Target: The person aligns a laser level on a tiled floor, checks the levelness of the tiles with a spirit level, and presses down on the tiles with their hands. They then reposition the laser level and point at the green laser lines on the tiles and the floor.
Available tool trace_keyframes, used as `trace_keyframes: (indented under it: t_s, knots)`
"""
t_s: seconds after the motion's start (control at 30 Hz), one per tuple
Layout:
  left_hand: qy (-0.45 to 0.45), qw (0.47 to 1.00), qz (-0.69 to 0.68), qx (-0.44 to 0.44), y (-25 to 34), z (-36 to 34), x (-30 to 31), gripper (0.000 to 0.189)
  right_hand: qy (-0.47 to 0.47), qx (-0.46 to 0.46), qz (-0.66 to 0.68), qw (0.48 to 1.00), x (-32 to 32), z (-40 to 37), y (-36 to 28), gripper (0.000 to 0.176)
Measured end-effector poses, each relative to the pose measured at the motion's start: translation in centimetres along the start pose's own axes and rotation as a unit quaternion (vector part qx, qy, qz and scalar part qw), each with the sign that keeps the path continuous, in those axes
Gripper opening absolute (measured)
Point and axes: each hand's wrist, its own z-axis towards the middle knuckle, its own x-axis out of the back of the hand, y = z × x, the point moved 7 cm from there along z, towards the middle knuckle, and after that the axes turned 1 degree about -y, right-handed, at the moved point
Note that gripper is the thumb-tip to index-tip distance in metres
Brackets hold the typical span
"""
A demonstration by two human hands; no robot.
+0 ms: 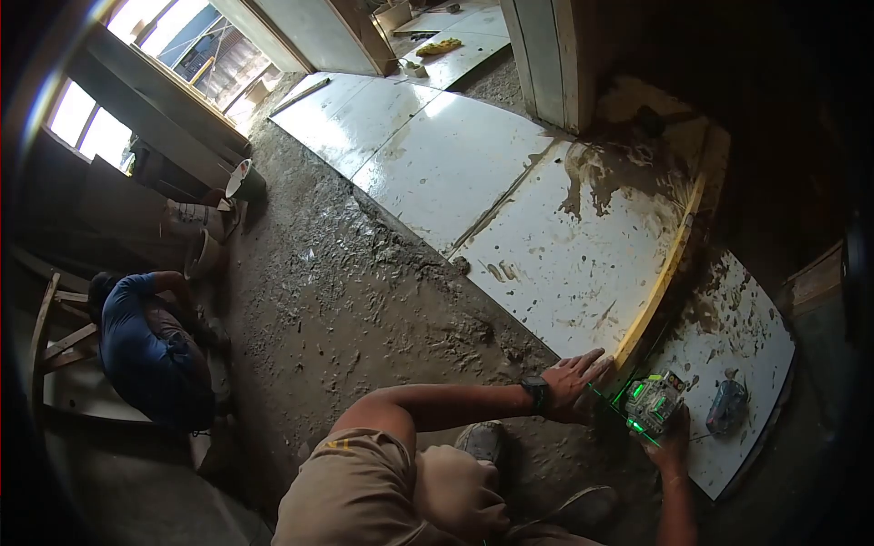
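My left hand (574,380), wearing a dark watch, has its fingers stretched out at the near end of a long yellow bar (672,264). That bar lies along the edge of the large white floor tiles (546,246), which are smeared with wet mortar. A laser level (654,402) with glowing green lines is in my right hand (672,439), whose fingers are partly hidden behind it. Just right of it, a dark bluish object in clear wrapping (726,407) rests on another mortar-spotted tile (751,364).
Wet grey mortar (364,309) covers the floor left of the tiles. At the left, a person in a blue shirt (150,346) bends over beside a wooden frame (45,341). Buckets (246,182) stand by the wall. A yellow cloth-like item (440,47) lies on far tiles.
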Motion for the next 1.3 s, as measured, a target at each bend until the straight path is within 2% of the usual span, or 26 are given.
trace_keyframes:
  t_s: [0.07,0.1,0.17,0.27,0.33,0.4,0.53,0.6,0.67,0.73,0.83,0.93,1.17,1.23,1.3]
  knots:
    - [0.009,1.0,0.002,0.001,0.4,-0.8,0.5,0.119,-0.006,0.036,0.028,0.999,0.5,0.8,-1.1,0.079]
    - [0.007,1.0,-0.001,-0.001,0.4,-1.0,0.2,0.119,-0.008,0.033,0.027,0.999,0.6,0.9,-1.2,0.079]
    - [0.013,1.0,0.016,0.002,0.0,-1.3,-0.1,0.111,0.023,0.03,0.032,0.999,0.9,1.2,-1.2,0.067]
    - [0.04,0.999,0.01,-0.001,-0.5,-1.7,-0.3,0.102,0.003,0.031,-0.002,1.0,1.4,1.5,-2.5,0.06]
    - [0.02,0.999,0.019,0.04,-0.8,-2.2,0.8,0.096,0.003,0.014,0.064,0.998,0.7,1.1,-1.9,0.061]
    - [0.008,0.997,0.024,0.072,-1.7,-2.7,1.6,0.091,-0.03,0.027,-0.008,0.999,-1.2,0.4,-0.6,0.067]
    - [0.041,0.993,0.031,0.105,-3.4,-3.6,4.6,0.076,0.041,0.036,-0.022,0.998,0.0,0.4,-1.3,0.078]
    - [0.06,0.993,0.05,0.094,-5.1,-3.9,5.2,0.068,0.027,-0.015,0.042,0.999,-0.4,0.5,-0.6,0.082]
    - [0.117,0.987,0.033,0.109,-5.1,-4.1,7.1,0.062,0.039,-0.008,0.063,0.997,-0.1,0.4,-0.7,0.087]
    - [0.056,0.978,-0.033,0.197,-5.8,-4.3,6.8,0.061,0.032,-0.009,0.064,0.997,-1.0,0.3,-0.4,0.091]
    - [0.038,0.987,0.039,0.15,-6.7,-4.1,5.6,0.061,0.046,-0.024,0.078,0.996,-1.3,0.2,-0.2,0.093]
    - [0.035,0.988,0.056,0.142,-6.6,-3.8,5.1,0.062,0.06,-0.007,0.063,0.996,-0.2,0.3,-0.9,0.092]
    - [0.048,0.99,0.035,0.129,-5.7,-3.7,5.5,0.065,0.06,-0.062,0.121,0.989,0.0,0.5,-0.9,0.092]
    - [0.066,0.99,0.108,0.06,-4.8,-3.7,5.6,0.051,0.082,-0.038,0.095,0.991,0.4,0.5,-1.3,0.094]
    - [0.046,0.991,0.096,0.08,-4.9,-3.3,5.4,0.045,0.082,-0.044,0.096,0.991,0.3,0.6,-1.1,0.094]
